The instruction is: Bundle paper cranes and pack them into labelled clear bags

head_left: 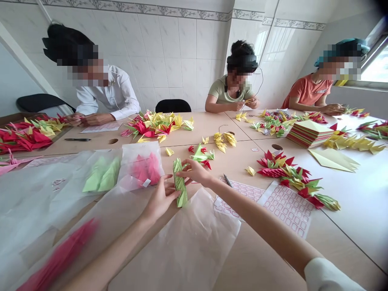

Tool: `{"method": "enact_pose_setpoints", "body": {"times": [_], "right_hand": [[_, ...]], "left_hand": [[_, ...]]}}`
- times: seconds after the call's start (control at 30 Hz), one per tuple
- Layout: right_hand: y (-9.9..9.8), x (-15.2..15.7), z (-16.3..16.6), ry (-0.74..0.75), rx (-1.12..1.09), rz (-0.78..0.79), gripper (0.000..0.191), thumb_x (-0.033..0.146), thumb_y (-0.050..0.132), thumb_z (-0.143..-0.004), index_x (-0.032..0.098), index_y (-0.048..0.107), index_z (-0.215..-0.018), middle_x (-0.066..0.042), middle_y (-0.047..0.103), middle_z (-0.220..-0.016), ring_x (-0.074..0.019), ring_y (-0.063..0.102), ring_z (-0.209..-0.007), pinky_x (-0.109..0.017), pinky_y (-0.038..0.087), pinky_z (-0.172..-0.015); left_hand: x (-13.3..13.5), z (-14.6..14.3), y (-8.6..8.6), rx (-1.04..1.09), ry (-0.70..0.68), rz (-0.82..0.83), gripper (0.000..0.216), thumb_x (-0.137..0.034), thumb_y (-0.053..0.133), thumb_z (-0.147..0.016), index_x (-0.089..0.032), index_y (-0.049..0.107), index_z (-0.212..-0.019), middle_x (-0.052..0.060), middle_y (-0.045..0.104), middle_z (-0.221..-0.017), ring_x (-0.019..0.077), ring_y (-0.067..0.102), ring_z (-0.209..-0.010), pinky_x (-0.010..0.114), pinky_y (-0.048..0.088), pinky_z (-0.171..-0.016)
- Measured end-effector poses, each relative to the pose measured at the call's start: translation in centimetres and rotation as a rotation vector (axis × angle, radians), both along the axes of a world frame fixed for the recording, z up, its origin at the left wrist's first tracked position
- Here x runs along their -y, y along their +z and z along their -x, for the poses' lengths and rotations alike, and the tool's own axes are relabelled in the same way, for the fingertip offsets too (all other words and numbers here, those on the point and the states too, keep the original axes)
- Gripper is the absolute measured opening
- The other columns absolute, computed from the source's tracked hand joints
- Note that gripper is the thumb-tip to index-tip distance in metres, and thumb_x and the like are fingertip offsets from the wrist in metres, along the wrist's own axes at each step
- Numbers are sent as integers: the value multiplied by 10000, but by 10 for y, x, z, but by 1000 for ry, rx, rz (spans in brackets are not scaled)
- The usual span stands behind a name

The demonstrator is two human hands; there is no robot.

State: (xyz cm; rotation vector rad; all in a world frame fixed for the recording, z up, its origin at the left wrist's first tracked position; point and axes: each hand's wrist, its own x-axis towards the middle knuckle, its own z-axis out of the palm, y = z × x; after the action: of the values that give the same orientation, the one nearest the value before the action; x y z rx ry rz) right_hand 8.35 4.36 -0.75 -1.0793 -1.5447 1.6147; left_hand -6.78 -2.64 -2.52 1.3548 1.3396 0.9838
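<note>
A green strip of nested folded-paper pieces stands tilted between my hands, above the table. My right hand grips its upper part, fingers closed over the far side. From the left, my left hand has thumb and fingertips closed on its lower edge. Right below lies an empty-looking translucent bag. Just beyond my hands are a green folded paper piece and several small red ones. To the left sit a bag of pink folded paper and a bag of green folded paper.
Label sheets and a pen lie right of my hands. Red, yellow and green paper cranes are heaped across the table. A paper stack stands at right. Three people sit opposite, handling paper. A long pink bundle lies bagged at near left.
</note>
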Motion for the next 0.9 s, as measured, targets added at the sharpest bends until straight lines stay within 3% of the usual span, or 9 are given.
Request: {"method": "enact_pose_setpoints", "body": {"times": [0.17,0.3,0.5,0.73,0.83,0.9], "right_hand": [[20,1,-9,-110,-144,-117,421,377,755,-588,189,478,-844,40,523,-721,-108,569,-650,-236,524,-544],[40,1,-29,-190,-89,-193,489,295,781,-559,188,501,-945,23,575,-806,-107,586,-704,-235,519,-622],[56,16,-73,71,-118,-21,336,214,719,-665,145,557,-951,-25,654,-745,-132,644,-624,-281,562,-631],[33,53,-117,-34,-154,191,165,141,611,-768,110,532,-909,-67,673,-777,-163,678,-637,-301,590,-635],[17,64,-136,-129,-211,317,149,108,595,-769,106,512,-893,-69,668,-773,-172,681,-651,-331,591,-678],[11,69,-147,-170,-232,373,137,94,592,-768,107,508,-875,-74,666,-783,-173,682,-660,-334,588,-698]], "left_hand": [[-15,-6,20,52,-14,-21,413,-383,652,-684,-171,512,-1009,79,630,-935,202,617,-824,307,489,-638],[-22,-13,39,-47,-106,-139,381,-374,648,-703,-162,552,-1005,92,642,-964,226,619,-880,334,498,-693],[-18,-37,45,-61,-214,-150,380,-349,644,-714,-159,559,-1031,92,646,-1009,238,609,-941,383,487,-810],[-3,-76,28,95,-310,-35,516,-313,712,-649,-163,496,-1093,89,619,-982,229,605,-935,381,495,-809],[2,-84,21,129,-377,27,472,-395,592,-758,-182,428,-1146,110,558,-1107,219,598,-965,371,502,-793],[2,-82,18,29,-401,-41,396,-422,453,-839,-190,415,-1157,116,532,-1141,213,588,-964,389,490,-801]]}}
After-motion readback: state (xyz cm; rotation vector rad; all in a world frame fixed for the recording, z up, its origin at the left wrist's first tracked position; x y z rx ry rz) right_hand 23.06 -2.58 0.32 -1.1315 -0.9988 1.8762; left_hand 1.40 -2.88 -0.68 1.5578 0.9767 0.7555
